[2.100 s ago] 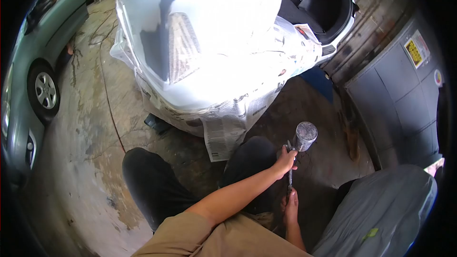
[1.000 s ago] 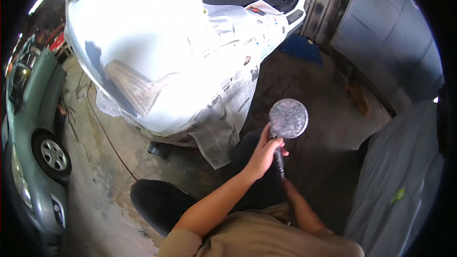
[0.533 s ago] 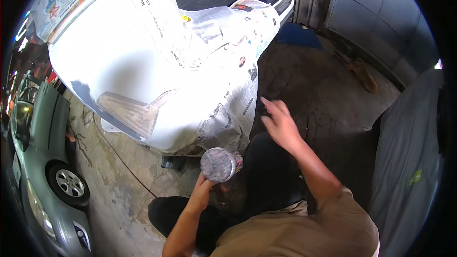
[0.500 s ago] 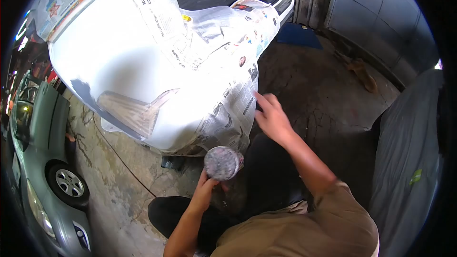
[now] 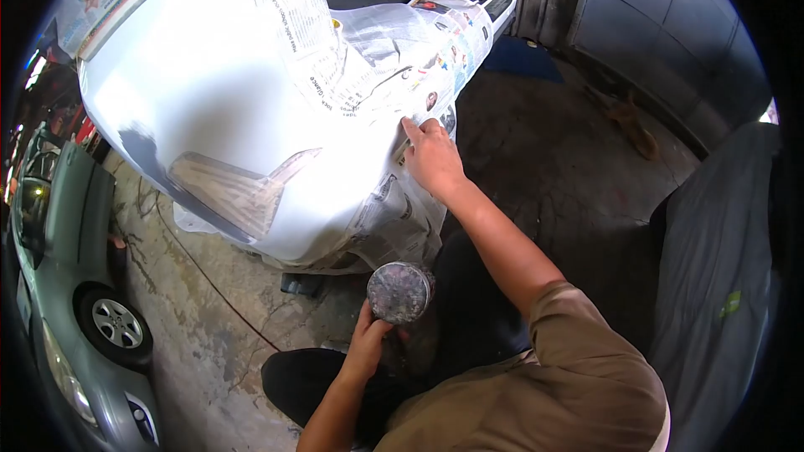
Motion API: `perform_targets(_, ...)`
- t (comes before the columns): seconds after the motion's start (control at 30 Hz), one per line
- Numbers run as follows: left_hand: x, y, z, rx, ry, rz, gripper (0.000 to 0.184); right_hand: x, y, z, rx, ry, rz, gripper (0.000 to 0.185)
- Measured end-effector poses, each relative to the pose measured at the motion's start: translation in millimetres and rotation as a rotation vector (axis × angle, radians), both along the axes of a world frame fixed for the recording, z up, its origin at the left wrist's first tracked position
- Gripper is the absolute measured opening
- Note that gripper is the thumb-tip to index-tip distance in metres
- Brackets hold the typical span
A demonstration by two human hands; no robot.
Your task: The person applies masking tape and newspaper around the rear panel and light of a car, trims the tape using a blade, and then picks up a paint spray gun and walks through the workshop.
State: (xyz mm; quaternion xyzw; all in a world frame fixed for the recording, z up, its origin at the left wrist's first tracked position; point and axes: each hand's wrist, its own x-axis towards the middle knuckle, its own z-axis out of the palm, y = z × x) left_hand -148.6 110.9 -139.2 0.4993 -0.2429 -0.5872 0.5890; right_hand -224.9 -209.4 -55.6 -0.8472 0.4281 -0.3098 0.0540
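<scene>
My left hand (image 5: 366, 343) is wrapped around a spray gun (image 5: 399, 293); its round, paint-speckled cup faces up, and the cup hides most of the gun's body and handle. My right hand (image 5: 434, 159) reaches to the newspaper masking (image 5: 429, 88) on the car body, index finger stretched out at the paper and the other fingers loosely bent, holding nothing. Left of that hand curves the glossy white rear panel (image 5: 226, 117). A masked tail light (image 5: 239, 188) lies within the panel, with a grey patch near its left edge. Below, more newspaper and clear plastic cover the lower part.
A silver-green car (image 5: 75, 276) stands at the left. A thin hose (image 5: 205, 272) runs across the concrete floor (image 5: 201, 318). To the right hangs a grey cover (image 5: 712, 285). A brown animal, seemingly a cat (image 5: 634, 127), lies near the wall, and a blue mat (image 5: 523, 59) lies behind.
My right hand has moved up and left, from beside the masking's edge onto the newspaper. My left hand and the spray gun have shifted slightly right.
</scene>
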Motion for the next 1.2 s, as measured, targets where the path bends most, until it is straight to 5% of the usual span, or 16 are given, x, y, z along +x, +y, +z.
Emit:
perform_targets(0.2, -1.3, -0.3, 5.9, 0.002, -0.007, -0.048, 0.063, -1.9, -3.7, 4.4, -0.032, -0.036, 0.035, 0.047)
perform_targets(0.3, -11.8, -4.8, 10.0, 0.032, -0.022, 0.015, 0.045, 0.3, 3.2, 7.4, -0.022, -0.077, 0.092, 0.045)
perform_targets(0.53, -16.8, -11.4, 10.1, 0.024, -0.037, -0.042, 0.057, -24.2, 25.4, 8.3, 0.091, -0.205, 0.172, 0.041)
perform_targets(0.6, -13.2, -8.1, -4.5, 0.027, 0.011, -0.079, 0.072, -49.8, 34.5, -4.2, 0.138, -0.182, 0.148, 0.038)
perform_targets(0.8, -8.2, -5.2, -8.4, 0.179, 0.014, -0.092, 0.076, -121.3, 78.3, -15.4, 0.25, 0.313, 0.704, 0.027)
perform_targets(0.9, -3.2, -6.6, -34.4, 0.339, 0.099, -0.155, 0.073, -127.6, 56.9, -24.2, 0.324, 0.318, 0.86, 0.024)
perform_targets(1.07, 9.7, -38.9, -43.8, 0.616, 0.211, -0.212, 0.05, -132.9, 19.4, -44.8, 0.49, 0.307, 0.878, 0.02)
perform_targets(1.2, 37.8, -47.1, -83.1, 0.766, 0.495, -0.334, 0.049, -127.3, -4.4, -40.0, 0.614, 0.38, 0.835, 0.012)
